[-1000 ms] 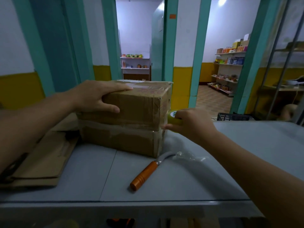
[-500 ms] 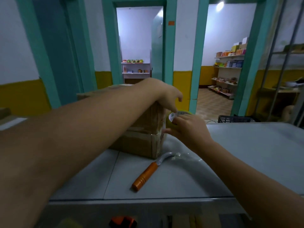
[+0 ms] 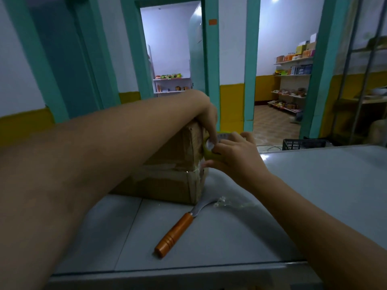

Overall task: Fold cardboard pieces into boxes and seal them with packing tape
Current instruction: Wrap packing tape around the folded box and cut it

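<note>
A brown cardboard box (image 3: 178, 162), banded with clear tape, stands on the grey table (image 3: 314, 185). My left arm crosses over its top and hides most of it. My left hand (image 3: 206, 116) hangs over the box's right top edge, its fingertips pinching at the yellow-green roll of packing tape (image 3: 211, 150). My right hand (image 3: 236, 158) grips that roll against the box's right side, thumb low near the taped seam.
A curved knife with an orange wooden handle (image 3: 173, 235) lies on the table in front of the box, with a crumpled scrap of clear tape (image 3: 228, 203) at its tip. A dark crate (image 3: 303, 144) sits beyond the table's far edge. Doorways show shelves behind.
My left hand has left the box's top left, swung across to the right top edge and come down onto the tape roll. My right hand has stayed at the box's right side.
</note>
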`<action>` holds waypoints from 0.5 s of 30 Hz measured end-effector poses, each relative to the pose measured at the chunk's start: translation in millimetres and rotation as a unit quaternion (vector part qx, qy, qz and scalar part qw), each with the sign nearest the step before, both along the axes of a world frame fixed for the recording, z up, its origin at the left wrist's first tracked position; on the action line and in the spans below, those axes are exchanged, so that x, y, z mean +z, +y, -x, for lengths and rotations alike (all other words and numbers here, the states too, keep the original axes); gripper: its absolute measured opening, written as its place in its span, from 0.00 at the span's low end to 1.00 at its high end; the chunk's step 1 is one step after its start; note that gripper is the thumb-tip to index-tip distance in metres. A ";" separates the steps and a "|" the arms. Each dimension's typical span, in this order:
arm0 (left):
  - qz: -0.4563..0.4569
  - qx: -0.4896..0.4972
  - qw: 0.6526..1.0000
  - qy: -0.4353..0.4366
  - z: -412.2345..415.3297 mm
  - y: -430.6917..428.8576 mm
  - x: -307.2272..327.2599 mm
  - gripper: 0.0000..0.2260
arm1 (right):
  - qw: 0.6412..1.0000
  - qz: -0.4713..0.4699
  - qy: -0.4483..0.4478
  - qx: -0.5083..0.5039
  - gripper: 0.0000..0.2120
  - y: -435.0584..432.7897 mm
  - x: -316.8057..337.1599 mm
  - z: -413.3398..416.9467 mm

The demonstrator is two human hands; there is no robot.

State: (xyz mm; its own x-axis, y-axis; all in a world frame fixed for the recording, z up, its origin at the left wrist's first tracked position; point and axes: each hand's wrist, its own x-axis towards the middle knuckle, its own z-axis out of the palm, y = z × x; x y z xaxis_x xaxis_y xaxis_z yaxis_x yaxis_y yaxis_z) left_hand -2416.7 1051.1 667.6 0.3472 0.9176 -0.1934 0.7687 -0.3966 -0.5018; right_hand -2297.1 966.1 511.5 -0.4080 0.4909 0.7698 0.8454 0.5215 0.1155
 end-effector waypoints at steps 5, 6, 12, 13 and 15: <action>0.040 -0.023 0.997 -0.060 2.7 6.7 -6.8 0.28 | 0.997 0.075 -0.014 -0.017 0.24 -5.8 6.4 -1.5; 0.036 -0.030 0.996 -0.076 3.0 7.1 -9.4 0.24 | 0.995 0.095 -0.018 -0.034 0.24 -9.5 7.6 -0.9; 0.016 -0.036 0.992 -0.124 3.2 11.4 -18.9 0.17 | 0.986 0.151 0.067 -0.008 0.17 -99.3 3.1 33.4; 0.014 -0.038 0.991 -0.125 3.8 11.2 -19.2 0.18 | 0.976 0.216 0.031 0.017 0.17 -120.2 -1.3 49.2; 0.019 -0.036 0.991 -0.131 4.7 8.5 -19.8 0.17 | 0.937 0.339 -0.068 0.042 0.21 -150.7 -17.3 80.1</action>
